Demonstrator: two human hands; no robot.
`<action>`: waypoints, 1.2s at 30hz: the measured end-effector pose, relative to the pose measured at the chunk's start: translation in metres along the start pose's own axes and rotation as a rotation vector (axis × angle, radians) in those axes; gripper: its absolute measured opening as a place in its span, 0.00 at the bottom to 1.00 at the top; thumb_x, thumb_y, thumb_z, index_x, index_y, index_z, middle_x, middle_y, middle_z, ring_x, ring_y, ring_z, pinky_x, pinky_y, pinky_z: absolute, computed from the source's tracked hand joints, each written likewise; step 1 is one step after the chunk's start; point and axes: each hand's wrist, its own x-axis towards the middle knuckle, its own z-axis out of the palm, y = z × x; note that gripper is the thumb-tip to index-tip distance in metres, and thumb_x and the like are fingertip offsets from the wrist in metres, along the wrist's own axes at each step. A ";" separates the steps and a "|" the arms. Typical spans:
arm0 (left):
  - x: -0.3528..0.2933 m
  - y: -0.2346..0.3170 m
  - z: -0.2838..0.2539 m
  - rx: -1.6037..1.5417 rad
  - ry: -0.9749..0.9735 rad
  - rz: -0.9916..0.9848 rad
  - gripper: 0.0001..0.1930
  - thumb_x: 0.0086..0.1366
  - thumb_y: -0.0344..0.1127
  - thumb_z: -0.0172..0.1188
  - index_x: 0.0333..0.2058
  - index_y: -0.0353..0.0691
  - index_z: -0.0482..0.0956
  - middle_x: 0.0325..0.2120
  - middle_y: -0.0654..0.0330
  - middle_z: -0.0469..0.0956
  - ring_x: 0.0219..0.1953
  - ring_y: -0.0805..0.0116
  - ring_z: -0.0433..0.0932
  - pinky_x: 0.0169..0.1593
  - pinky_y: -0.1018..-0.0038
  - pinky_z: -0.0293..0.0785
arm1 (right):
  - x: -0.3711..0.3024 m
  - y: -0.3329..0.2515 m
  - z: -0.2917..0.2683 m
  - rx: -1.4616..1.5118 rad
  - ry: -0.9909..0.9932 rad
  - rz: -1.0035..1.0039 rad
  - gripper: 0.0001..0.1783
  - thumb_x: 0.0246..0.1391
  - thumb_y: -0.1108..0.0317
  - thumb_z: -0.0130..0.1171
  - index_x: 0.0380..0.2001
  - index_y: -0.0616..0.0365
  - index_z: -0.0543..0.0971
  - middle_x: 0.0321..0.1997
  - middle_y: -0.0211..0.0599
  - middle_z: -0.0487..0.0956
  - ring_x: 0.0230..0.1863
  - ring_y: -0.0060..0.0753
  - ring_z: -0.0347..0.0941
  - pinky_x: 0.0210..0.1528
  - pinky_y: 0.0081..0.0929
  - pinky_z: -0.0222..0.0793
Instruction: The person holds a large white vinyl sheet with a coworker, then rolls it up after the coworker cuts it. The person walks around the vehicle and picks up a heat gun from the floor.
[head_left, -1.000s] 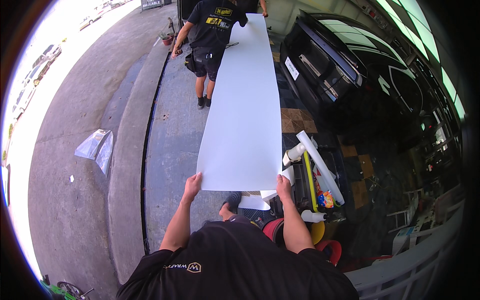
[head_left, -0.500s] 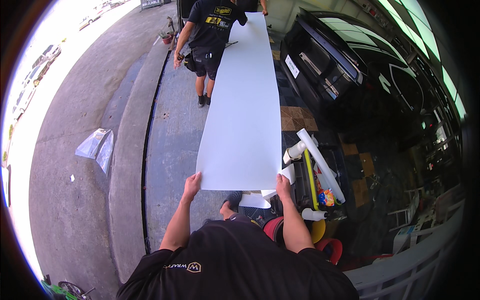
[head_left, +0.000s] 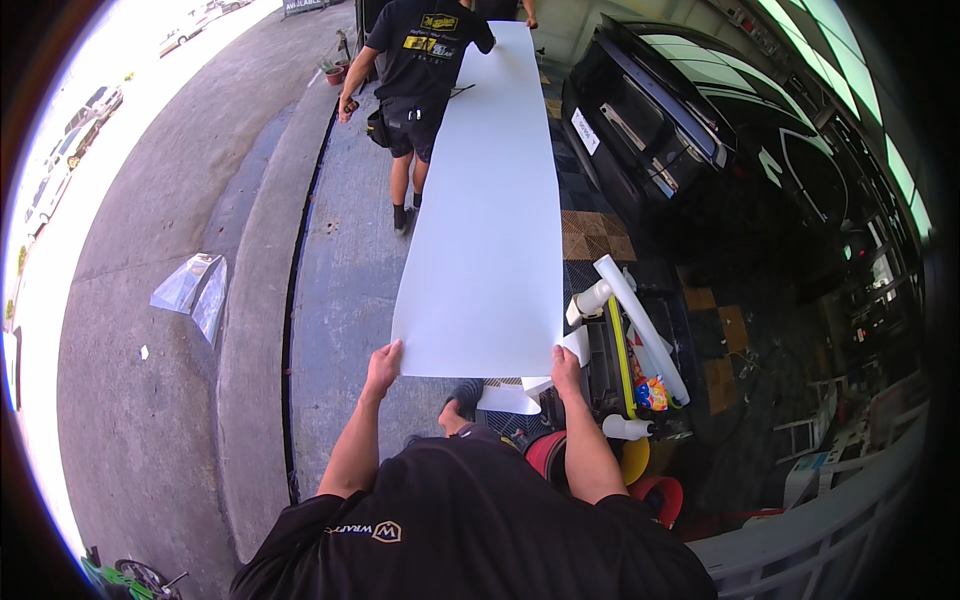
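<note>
Lengthwise, a long white sheet (head_left: 485, 220) runs from the wearer's (head_left: 470, 520) grasp into the background, between open pavement (head_left: 140, 205) at left and a dark vehicle (head_left: 650, 125) at right. The left hand (head_left: 384, 368) grips it at the near left corner, the right hand (head_left: 566, 371) at the near right (the edge stretches straight from one to the other). Toward the far end, a co-worker (head_left: 425, 55) in a dark shirt stands along the left edge, one arm reaching over the surface, while another person (head_left: 532, 20), mostly hidden, is at the far right corner. Nearer the wearer, a white roll (head_left: 640, 325) lies slanted near a white bottle (head_left: 627, 428). At left, a shiny, folded piece of sheeting (head_left: 190, 285) rests on the ground.
</note>
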 end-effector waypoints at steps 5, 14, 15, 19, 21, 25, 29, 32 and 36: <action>0.002 -0.001 -0.001 0.004 0.009 0.036 0.23 0.73 0.49 0.52 0.42 0.31 0.83 0.30 0.67 0.80 0.31 0.79 0.74 0.35 0.77 0.70 | 0.001 0.001 0.001 0.000 -0.001 0.036 0.23 0.67 0.55 0.46 0.34 0.67 0.78 0.32 0.56 0.80 0.36 0.59 0.76 0.41 0.47 0.69; 0.004 -0.001 -0.001 0.016 0.006 0.031 0.23 0.72 0.50 0.53 0.39 0.32 0.82 0.27 0.68 0.78 0.29 0.81 0.71 0.33 0.77 0.68 | 0.003 0.009 0.004 0.005 0.003 0.013 0.24 0.68 0.54 0.45 0.33 0.66 0.77 0.27 0.50 0.77 0.30 0.50 0.73 0.38 0.42 0.67; 0.003 -0.001 -0.001 0.004 0.000 -0.009 0.23 0.72 0.51 0.53 0.39 0.32 0.82 0.27 0.68 0.78 0.29 0.81 0.71 0.33 0.77 0.68 | 0.003 0.010 0.004 0.010 0.012 -0.024 0.24 0.68 0.54 0.45 0.33 0.66 0.77 0.27 0.50 0.78 0.31 0.50 0.73 0.38 0.42 0.67; 0.002 0.001 0.001 0.017 0.007 0.022 0.23 0.72 0.50 0.52 0.40 0.31 0.82 0.28 0.68 0.79 0.29 0.80 0.72 0.34 0.77 0.69 | 0.005 0.014 0.006 0.004 0.011 -0.007 0.23 0.68 0.54 0.45 0.34 0.66 0.78 0.28 0.50 0.78 0.31 0.49 0.74 0.39 0.41 0.67; 0.001 0.001 0.002 -0.019 0.003 -0.010 0.23 0.73 0.50 0.52 0.40 0.31 0.82 0.28 0.68 0.79 0.29 0.80 0.72 0.34 0.77 0.69 | 0.005 0.015 0.006 0.006 0.009 -0.006 0.23 0.68 0.54 0.45 0.34 0.66 0.78 0.28 0.50 0.78 0.31 0.49 0.74 0.39 0.41 0.67; 0.000 0.000 0.002 -0.015 -0.002 0.030 0.24 0.73 0.50 0.52 0.41 0.30 0.82 0.29 0.68 0.79 0.30 0.80 0.73 0.34 0.78 0.69 | 0.004 0.017 0.005 -0.001 0.002 -0.001 0.23 0.68 0.54 0.45 0.35 0.66 0.78 0.28 0.50 0.79 0.32 0.49 0.75 0.39 0.41 0.68; 0.002 -0.003 0.004 -0.003 -0.008 0.024 0.24 0.72 0.51 0.53 0.41 0.30 0.82 0.29 0.67 0.79 0.30 0.80 0.73 0.34 0.78 0.69 | 0.004 0.017 0.002 -0.039 -0.001 0.025 0.24 0.68 0.54 0.45 0.35 0.66 0.78 0.29 0.51 0.79 0.33 0.50 0.75 0.39 0.42 0.68; 0.004 -0.005 0.006 -0.017 0.008 0.054 0.22 0.73 0.52 0.52 0.38 0.36 0.82 0.22 0.72 0.72 0.21 0.82 0.65 0.25 0.78 0.60 | 0.005 0.017 0.002 -0.042 -0.002 0.035 0.24 0.68 0.53 0.45 0.35 0.66 0.78 0.29 0.52 0.79 0.33 0.51 0.75 0.39 0.42 0.68; 0.007 -0.007 0.007 -0.009 0.031 0.074 0.21 0.73 0.52 0.51 0.36 0.39 0.82 0.18 0.75 0.69 0.17 0.84 0.60 0.20 0.79 0.55 | 0.005 0.017 0.002 -0.016 0.014 -0.016 0.24 0.68 0.53 0.45 0.35 0.65 0.78 0.29 0.51 0.79 0.33 0.51 0.75 0.39 0.42 0.68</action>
